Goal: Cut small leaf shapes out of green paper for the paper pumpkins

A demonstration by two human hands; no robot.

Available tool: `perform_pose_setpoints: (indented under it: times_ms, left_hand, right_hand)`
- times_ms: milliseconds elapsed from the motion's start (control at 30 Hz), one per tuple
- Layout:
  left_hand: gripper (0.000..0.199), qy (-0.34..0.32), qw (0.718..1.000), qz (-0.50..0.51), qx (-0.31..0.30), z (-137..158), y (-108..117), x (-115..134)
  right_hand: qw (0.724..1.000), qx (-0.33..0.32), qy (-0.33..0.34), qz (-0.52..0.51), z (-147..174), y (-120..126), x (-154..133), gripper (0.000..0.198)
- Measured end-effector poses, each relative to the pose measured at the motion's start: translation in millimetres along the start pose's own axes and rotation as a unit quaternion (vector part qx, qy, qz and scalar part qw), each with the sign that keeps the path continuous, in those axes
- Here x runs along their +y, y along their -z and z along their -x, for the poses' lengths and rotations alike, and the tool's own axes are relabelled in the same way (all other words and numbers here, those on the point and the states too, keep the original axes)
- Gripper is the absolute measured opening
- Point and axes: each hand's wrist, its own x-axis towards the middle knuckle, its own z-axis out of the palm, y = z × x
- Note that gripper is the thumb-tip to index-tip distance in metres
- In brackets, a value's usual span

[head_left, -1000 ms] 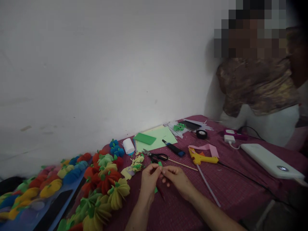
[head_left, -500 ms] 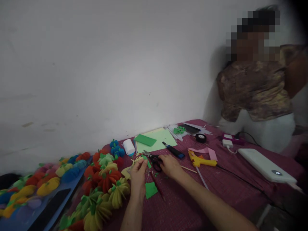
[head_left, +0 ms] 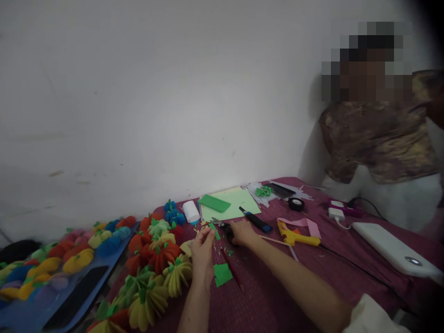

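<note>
My left hand (head_left: 202, 249) is closed in a pinch on a small piece of green craft sheet (head_left: 215, 231), over the table. Beside it, my right hand (head_left: 243, 232) grips black-handled scissors (head_left: 227, 230), whose blades lie just past the green piece and point away to the left. A larger green scrap (head_left: 222, 274) rests flat on the cloth below the hands, with a dark red pencil-like stick (head_left: 233, 270) next to it. Small yellow and green cuttings are scattered around my fingertips.
Colourful pumpkin-shaped crafts (head_left: 163, 256) crowd the left, some on a blue board (head_left: 114, 249). Behind are pale green sheets (head_left: 239, 203), a white roll (head_left: 191, 212) and a utility knife (head_left: 256, 220). A yellow glue gun (head_left: 300, 238), black tape (head_left: 296, 204) and a power bank (head_left: 391, 245) lie right; a person (head_left: 378, 138) stands beyond.
The view has shifted slightly, so the table appears a little further right and lower. My hands keep hold of the green piece and the scissors, with little movement between them.
</note>
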Motion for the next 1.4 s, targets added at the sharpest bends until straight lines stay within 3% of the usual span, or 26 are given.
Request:
perform_pose_setpoints:
  times_ms: [233, 400, 433, 500, 533, 633, 867, 1400]
  left_hand:
    - [0.043, 0.003, 1.0, 0.003, -0.02, 2, -1, 1]
    - [0.041, 0.017, 0.999, 0.014, -0.031, 6, -3, 3]
    - [0.041, 0.022, 0.999, 0.017, -0.036, 7, -4, 4]
    - [0.038, 0.029, 0.998, 0.022, -0.05, 10, -6, 5]
    - [0.036, 0.032, 0.997, 0.025, -0.058, 12, -7, 6]
    - [0.032, 0.043, 0.995, 0.033, -0.081, 17, -9, 7]
    - [0.029, 0.065, 0.991, 0.035, -0.115, 23, -14, 7]
    - [0.015, 0.077, 0.987, -0.001, -0.139, 32, -19, 15]
  right_hand:
    - [0.976, -0.001, 0.041, -0.212, 16, 39, 12, 0.03]
    - [0.929, -0.044, 0.092, -0.355, 69, 59, 25, 0.033]
    - [0.913, -0.059, 0.1, -0.391, 84, 58, 28, 0.035]
    - [0.82, -0.117, 0.093, -0.552, 111, 52, 33, 0.04]
    - [0.796, -0.131, 0.078, -0.586, 123, 48, 36, 0.04]
    - [0.776, -0.142, 0.035, -0.613, 148, 36, 46, 0.034]
    - [0.834, -0.15, 0.021, -0.53, 149, 28, 50, 0.042]
    - [0.85, -0.164, 0.043, -0.498, 140, 21, 53, 0.049]
